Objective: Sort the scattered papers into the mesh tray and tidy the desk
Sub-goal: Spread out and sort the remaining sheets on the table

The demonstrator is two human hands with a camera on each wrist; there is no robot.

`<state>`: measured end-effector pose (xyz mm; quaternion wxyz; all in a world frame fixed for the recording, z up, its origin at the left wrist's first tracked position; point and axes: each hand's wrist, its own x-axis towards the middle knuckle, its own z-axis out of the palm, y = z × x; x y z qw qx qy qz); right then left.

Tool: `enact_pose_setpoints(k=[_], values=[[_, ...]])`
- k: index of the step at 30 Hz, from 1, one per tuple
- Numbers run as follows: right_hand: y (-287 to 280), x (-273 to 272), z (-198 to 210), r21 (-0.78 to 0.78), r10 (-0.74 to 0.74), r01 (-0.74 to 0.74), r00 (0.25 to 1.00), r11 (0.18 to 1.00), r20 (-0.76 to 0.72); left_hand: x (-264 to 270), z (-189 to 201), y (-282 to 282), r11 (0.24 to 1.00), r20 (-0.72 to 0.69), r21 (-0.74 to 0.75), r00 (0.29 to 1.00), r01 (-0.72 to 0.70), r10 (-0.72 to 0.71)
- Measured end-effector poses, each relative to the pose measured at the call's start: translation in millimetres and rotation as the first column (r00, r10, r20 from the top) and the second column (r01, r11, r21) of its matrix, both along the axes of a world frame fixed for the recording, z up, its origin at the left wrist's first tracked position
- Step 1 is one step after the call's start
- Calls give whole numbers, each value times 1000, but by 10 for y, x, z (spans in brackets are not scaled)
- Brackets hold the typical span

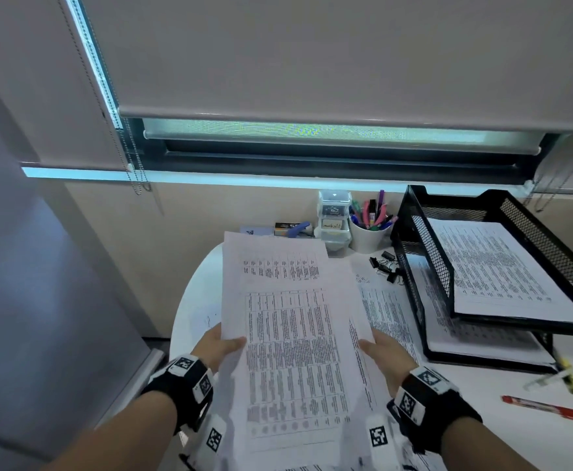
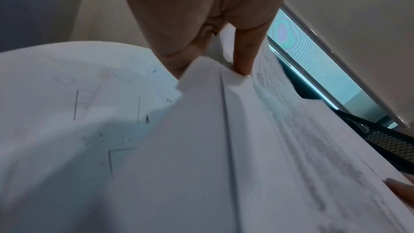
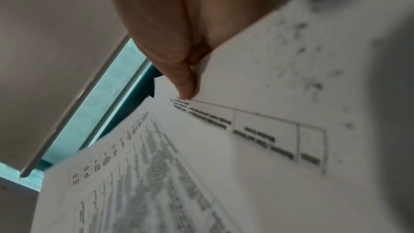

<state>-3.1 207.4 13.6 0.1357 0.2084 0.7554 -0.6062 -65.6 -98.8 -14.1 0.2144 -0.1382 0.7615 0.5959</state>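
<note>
1. Held above the surface [image 1: 190, 300], left of the mesh tray [image 1: 424, 253]: a sheaf of printed papers [image 1: 295, 334], left hand [image 1: 218, 345] pinching its left edge, right hand [image 1: 385, 355] pinching its right edge, thumbs on top.
2. Visibly uneven in the left wrist view: one sheet edge stepped out from the rest. Likely to fan or slip free if either pinch loosens during the carry toward the tray.
3. Thin, limp sheets gripped only at the sides: likely to sag in the middle and catch the tray's front rim, crumpling a corner.
4. Both tray tiers already loaded with pages; a skewed entry could push those askew.
5. More papers [image 1: 383, 311] lying on the surface just left of the tray, easily swept off by the sheaf.
6. Binder clips [image 1: 387, 266] near the tray's left wall, red pen [image 1: 546, 407] in front of the tray: at risk of a knock.
</note>
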Motion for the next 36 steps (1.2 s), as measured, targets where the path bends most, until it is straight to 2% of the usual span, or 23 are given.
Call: enact_pose_setpoints(k=[4,6,10,14,19,22,26,28,32,36], values=[[7,26,-24,-94,-39,38,999,995,-10,25,-52,52,997,-24,74,999,24,-23],[67,31,-22,-93,-45,42,999,995,-30,26,14,63,993,-53,120,999,10,-3],[171,-32,183,-240,-30,19,999,971,-41,-17,278,143,972,-151,231,988,39,-3],[235,-139,488,-269,-62,20,986,963,-152,-125,596,298,946,-279,312,960,91,0],[199,-209,796,-287,-168,74,932,955,-320,-211,833,437,912,-347,394,937,111,35],[132,-156,823,-298,-165,56,921,953,-354,-207,821,457,910,-362,395,932,125,29],[53,-133,722,-276,-162,73,934,958,-318,-215,660,464,927,-311,369,949,73,49],[29,-145,658,-312,-188,89,934,946,-304,-221,600,489,932,-286,359,957,56,53],[-42,-162,628,-341,-206,98,932,935,-297,-214,599,570,939,-293,341,954,37,69],[-4,-186,669,-344,-190,62,916,937,-354,-209,662,567,932,-315,360,947,50,71]])
